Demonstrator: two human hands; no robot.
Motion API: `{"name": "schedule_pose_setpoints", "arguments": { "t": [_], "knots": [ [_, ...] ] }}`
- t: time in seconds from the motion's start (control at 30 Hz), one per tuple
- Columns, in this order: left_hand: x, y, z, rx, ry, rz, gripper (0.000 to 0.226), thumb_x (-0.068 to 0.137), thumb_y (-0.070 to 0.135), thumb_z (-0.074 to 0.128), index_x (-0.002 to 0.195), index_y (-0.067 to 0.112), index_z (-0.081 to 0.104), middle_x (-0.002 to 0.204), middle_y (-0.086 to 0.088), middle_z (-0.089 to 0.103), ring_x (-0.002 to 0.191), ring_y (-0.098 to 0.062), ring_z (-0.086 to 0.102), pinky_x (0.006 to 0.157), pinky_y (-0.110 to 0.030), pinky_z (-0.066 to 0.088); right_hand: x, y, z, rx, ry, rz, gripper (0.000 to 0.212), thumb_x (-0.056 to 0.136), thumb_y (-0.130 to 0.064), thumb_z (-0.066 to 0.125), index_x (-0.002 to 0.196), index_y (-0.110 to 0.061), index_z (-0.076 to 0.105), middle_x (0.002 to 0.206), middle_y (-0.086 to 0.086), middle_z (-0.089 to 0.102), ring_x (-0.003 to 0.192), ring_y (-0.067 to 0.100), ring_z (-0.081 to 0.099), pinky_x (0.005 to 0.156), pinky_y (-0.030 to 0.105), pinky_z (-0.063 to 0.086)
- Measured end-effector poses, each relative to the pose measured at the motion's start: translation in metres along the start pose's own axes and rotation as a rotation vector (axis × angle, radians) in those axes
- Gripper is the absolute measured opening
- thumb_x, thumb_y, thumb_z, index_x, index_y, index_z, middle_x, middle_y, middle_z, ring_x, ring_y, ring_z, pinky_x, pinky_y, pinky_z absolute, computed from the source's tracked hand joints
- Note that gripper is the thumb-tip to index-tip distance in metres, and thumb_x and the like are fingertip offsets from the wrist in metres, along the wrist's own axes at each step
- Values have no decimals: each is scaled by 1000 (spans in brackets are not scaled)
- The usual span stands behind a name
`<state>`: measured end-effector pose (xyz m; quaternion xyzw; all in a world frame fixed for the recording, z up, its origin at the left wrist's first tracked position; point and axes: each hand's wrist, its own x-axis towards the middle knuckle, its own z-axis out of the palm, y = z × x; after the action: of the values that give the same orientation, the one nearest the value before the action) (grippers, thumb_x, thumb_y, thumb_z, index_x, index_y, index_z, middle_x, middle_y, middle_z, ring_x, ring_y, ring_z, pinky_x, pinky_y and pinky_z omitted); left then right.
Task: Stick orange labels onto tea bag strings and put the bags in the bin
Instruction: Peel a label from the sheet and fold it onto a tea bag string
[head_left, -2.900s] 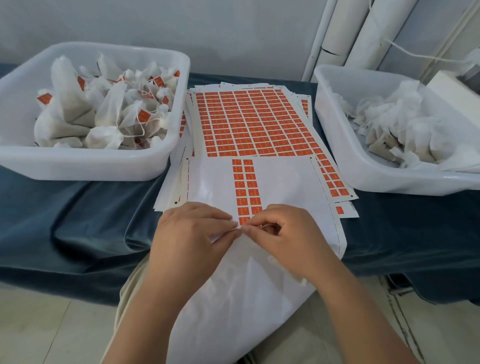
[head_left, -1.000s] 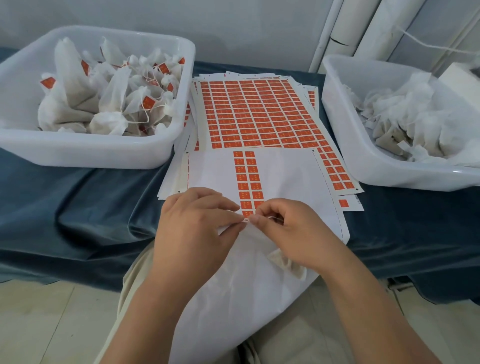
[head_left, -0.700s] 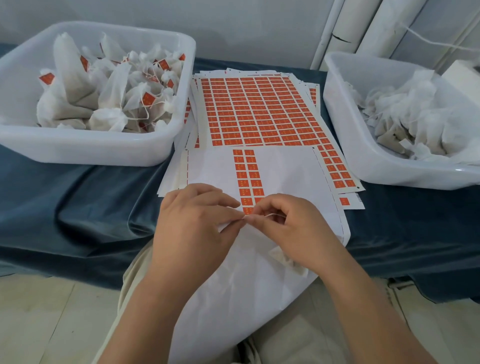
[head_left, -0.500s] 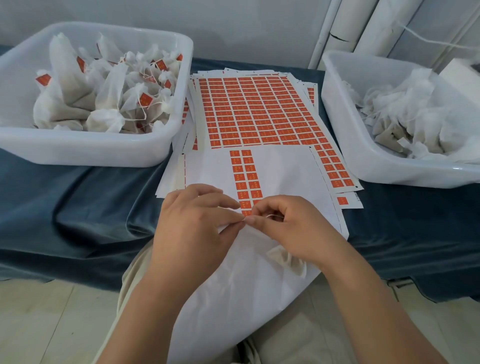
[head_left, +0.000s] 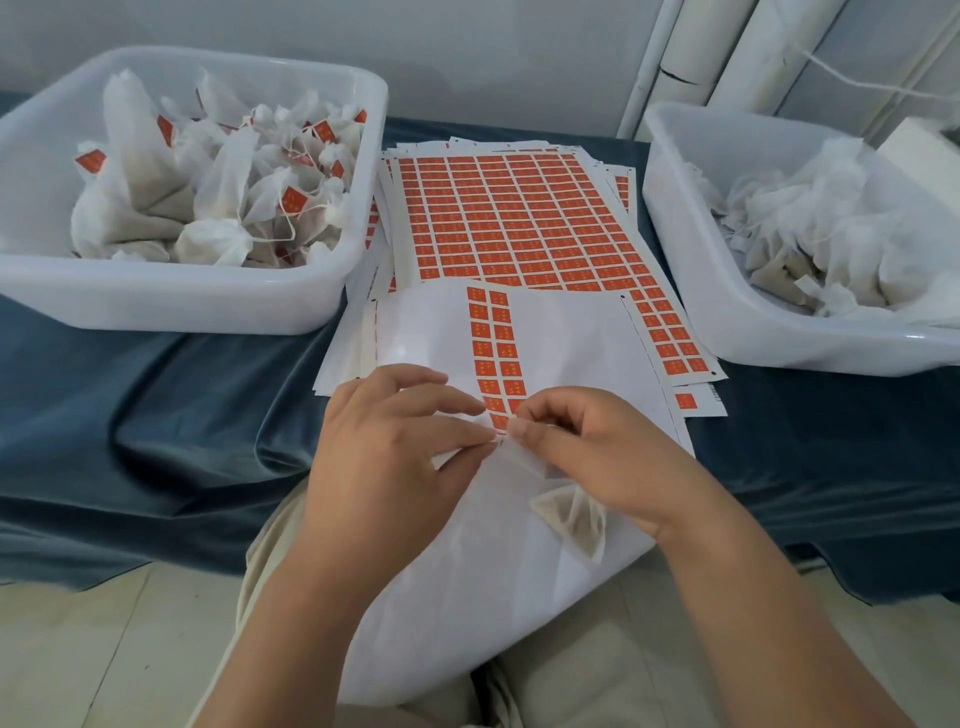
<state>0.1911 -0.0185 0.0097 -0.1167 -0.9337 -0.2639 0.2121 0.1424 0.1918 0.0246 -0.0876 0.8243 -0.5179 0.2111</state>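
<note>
labelling | left hand (head_left: 384, 457), right hand (head_left: 587, 452): fingertips pinching label (head_left: 500, 423); bag (head_left: 571, 519) under right palm | tip: fold label squarely over string, press flat

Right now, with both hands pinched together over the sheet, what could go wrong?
1. The left hand and right hand pinch the label at one tiny, mostly hidden spot; it could fold crooked.
2. The bag dangles near the table edge; a slip might drop it.
3. The sheet overhangs onto the lap and could slide off.
</note>
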Motion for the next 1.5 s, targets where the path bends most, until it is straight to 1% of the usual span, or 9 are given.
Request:
{"name": "schedule_pose_setpoints", "arguments": {
  "t": [0.27,0.4,0.5,0.6,0.73,0.93,1.27,1.43,1.5],
  "knots": [
    [-2,-3,3,7,-23,-31,22,88,48,69,95,35,85,108,15,78,114,-20,66,96,-50,48,-3,1,7,-305,145,-127,12,91,-60,68,93,-48,68,97,-33,70,98,-14,63,76,7,52],
    [-2,-1,4,17,27,-80,36,84,54,77,113,34,81,136,8,68,134,-26,55,110,-50,40,-6,-1,14,-525,246,-283,12,95,-52,66,100,-42,71,97,-27,67,92,-3,65,78,11,51],
    [-4,5,-2,-142,107,-379,88,70,74,78,142,33,53,146,15,41,139,-9,42,110,-30,37,-8,2,17,-587,376,-342,20,100,-47,58,103,-31,71,96,-23,63,83,-5,60,74,10,46],
    [3,-1,-19,-472,77,-737,105,53,104,53,136,39,52,111,38,59,103,21,58,78,-15,46,-12,5,21,-556,521,-418,29,102,-48,52,99,-24,68,95,-16,65,80,0,59,70,8,44],
    [7,-20,-27,-1248,-386,-917,81,54,86,81,119,37,79,120,11,79,107,-5,76,91,-34,58,-14,12,24,-659,616,-596,28,103,-39,57,98,-15,70,96,-6,69,84,4,63,73,10,49],
    [-1,-38,-16,-1346,-510,-852,38,84,17,75,121,9,79,125,-22,75,105,-36,77,76,-40,64,-16,19,27,-579,503,-598,30,104,-40,59,101,-15,74,97,-7,70,88,-1,64,74,12,53],
    [-14,-21,0,-1179,-363,-829,30,84,23,70,111,20,83,117,-13,79,109,-32,77,87,-43,63,-37,-5,17,-346,420,-254,24,93,-50,68,93,-32,83,89,-26,77,74,-16,62,70,4,44],
    [-16,-11,-3,-960,-342,-741,29,85,41,67,110,38,81,111,4,81,106,-20,78,97,-52,57,-41,-18,14,-530,376,-147,42,93,-54,56,88,-19,79,82,-6,76,68,15,66,65,36,54],
    [-13,-3,-5,-919,-363,-701,33,84,47,65,112,36,80,109,-7,80,109,-34,74,100,-64,56,-43,-24,17,-668,423,-144,42,90,-50,51,75,-16,71,67,0,67,59,19,58,55,34,49]
  ]
}}
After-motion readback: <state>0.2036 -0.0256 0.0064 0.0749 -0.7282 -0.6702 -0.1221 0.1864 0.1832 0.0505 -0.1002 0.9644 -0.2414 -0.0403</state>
